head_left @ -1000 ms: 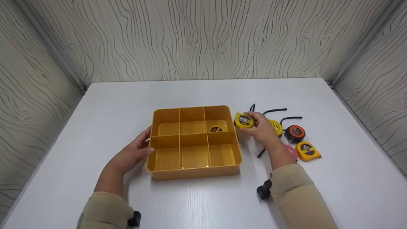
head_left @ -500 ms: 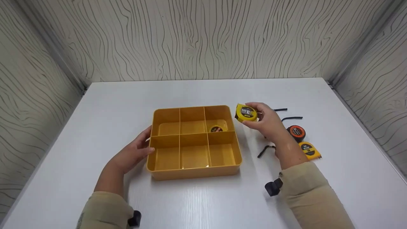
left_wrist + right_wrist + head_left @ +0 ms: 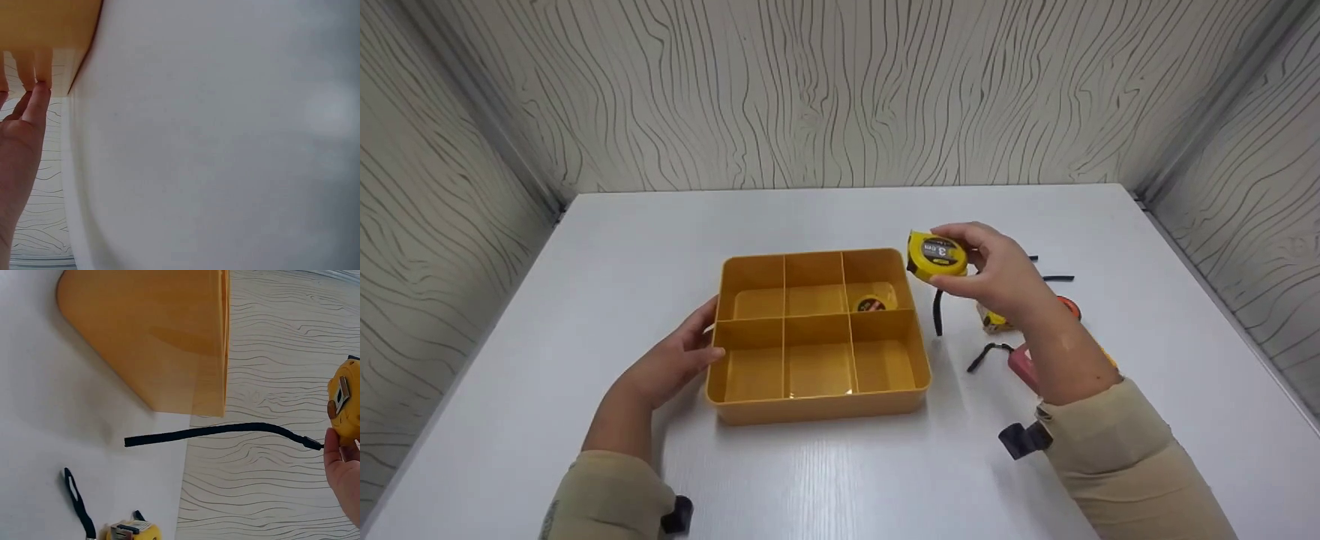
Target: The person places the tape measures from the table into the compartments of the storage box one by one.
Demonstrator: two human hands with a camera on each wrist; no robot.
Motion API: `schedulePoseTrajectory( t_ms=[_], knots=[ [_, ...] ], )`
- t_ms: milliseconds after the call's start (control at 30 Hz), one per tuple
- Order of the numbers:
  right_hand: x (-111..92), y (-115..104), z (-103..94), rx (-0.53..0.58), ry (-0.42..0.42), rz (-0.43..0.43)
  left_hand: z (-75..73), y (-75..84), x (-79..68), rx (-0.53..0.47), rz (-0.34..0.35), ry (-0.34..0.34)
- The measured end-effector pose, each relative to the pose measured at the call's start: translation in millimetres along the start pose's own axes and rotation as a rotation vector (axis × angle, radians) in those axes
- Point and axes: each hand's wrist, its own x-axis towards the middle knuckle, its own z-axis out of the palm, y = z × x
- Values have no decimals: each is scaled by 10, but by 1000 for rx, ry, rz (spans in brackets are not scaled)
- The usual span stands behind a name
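Observation:
My right hand (image 3: 994, 274) holds a yellow tape measure (image 3: 937, 255) with a dark label, raised just right of the box's far right corner. A black wrist strap (image 3: 219, 433) hangs from it. At the box's left wall is my left hand (image 3: 679, 360); its thumb lies over the rim and its fingertips (image 3: 39, 93) touch the outer wall. The mustard-yellow box (image 3: 817, 410) has six compartments. Another yellow tape measure (image 3: 873, 303) with a round dark label lies in the far right compartment.
Right of the box, partly hidden behind my right arm, lie a yellow tape measure (image 3: 996, 321), a pink one (image 3: 1021, 366) and an orange-and-black one (image 3: 1069, 306). Black straps (image 3: 1059, 278) stick out around them. Wood-grain panels (image 3: 810, 97) enclose the white table (image 3: 810, 480).
My right hand has lifted the yellow tape measure up and away from the table, so its strap now hangs free. My left hand and the box have stayed put.

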Motion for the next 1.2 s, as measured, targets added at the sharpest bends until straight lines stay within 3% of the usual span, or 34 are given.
schedulePoseTrajectory(
  t_ms=[733, 967, 1200],
  knots=[
    [-152, -591, 3, -5, -18, -230, 5, 23, -8, 20, -27, 3],
    [-206, -737, 58, 33, -31, -250, -5, 22, -3, 9, -9, -8],
    [-212, -731, 127, 125, -60, -246, 0, 23, -4, -4, -13, -15]
  ],
)
